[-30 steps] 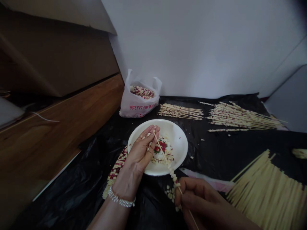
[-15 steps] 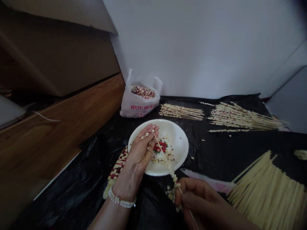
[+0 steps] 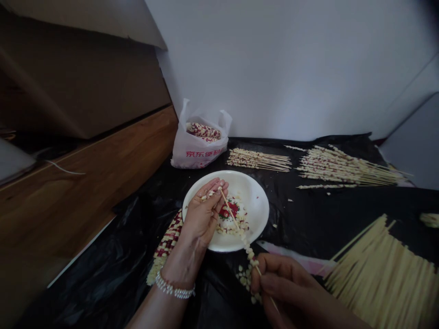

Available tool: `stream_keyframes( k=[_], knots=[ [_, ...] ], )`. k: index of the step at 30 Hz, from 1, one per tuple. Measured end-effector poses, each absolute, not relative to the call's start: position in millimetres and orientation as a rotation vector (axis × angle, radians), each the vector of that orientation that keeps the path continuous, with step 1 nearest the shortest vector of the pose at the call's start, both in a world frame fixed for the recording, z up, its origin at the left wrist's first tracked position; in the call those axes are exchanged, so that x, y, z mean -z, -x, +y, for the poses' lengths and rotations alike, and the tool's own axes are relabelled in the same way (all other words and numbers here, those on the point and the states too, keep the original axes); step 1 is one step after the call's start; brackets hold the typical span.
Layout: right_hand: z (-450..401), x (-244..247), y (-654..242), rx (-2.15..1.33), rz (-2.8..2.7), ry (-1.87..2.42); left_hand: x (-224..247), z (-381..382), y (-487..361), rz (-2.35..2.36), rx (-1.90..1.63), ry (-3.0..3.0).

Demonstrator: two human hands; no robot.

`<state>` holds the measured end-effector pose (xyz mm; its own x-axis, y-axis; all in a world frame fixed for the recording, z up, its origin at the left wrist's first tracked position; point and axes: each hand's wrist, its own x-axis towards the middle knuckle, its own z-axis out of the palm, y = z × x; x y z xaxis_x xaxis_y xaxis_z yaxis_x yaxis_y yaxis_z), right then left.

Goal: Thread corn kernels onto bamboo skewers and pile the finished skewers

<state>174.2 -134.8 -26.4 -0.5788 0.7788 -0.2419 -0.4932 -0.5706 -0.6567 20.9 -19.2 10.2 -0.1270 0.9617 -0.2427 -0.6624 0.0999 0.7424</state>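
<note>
Over the white bowl [image 3: 262, 208], my left hand [image 3: 200, 217] is cupped palm up with several loose corn kernels in it. Its thumb and fingertips pinch one corn kernel [image 3: 220, 188] at the tip of a bamboo skewer [image 3: 229, 208]. Threaded pale kernels, one or so reddish, sit along the skewer's lower middle. My right hand [image 3: 288, 283] grips the skewer below them, fingers closed round it. More loose kernels and a red printed pattern show in the bowl. A red and cream corn cob [image 3: 168, 242] lies partly behind my left wrist.
A white plastic bag [image 3: 200, 155] with corn cobs stands behind the bowl. Two piles of kernel-threaded skewers [image 3: 259, 160] lie along the wall. Bare skewers [image 3: 384, 269] spread at the right. Loose kernels [image 3: 245, 278] lie on the black plastic sheet [image 3: 137, 256]. A wooden board [image 3: 113, 183] borders the left.
Hardly anything differs. The left fingertips and the skewer tip have shifted very slightly, and both hands keep their grip.
</note>
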Motion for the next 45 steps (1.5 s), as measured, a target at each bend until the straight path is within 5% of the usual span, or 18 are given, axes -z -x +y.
stream_keyframes(
  k=[21, 45],
  knots=[
    [-131, 20, -177, -2.161, -0.718, 0.729, -25, -15, -16, 0.726, -1.289, -0.035],
    [-129, 18, -172, -1.958, -0.854, 0.945, -22, -16, -11, 0.830, -1.172, -0.206]
  ],
)
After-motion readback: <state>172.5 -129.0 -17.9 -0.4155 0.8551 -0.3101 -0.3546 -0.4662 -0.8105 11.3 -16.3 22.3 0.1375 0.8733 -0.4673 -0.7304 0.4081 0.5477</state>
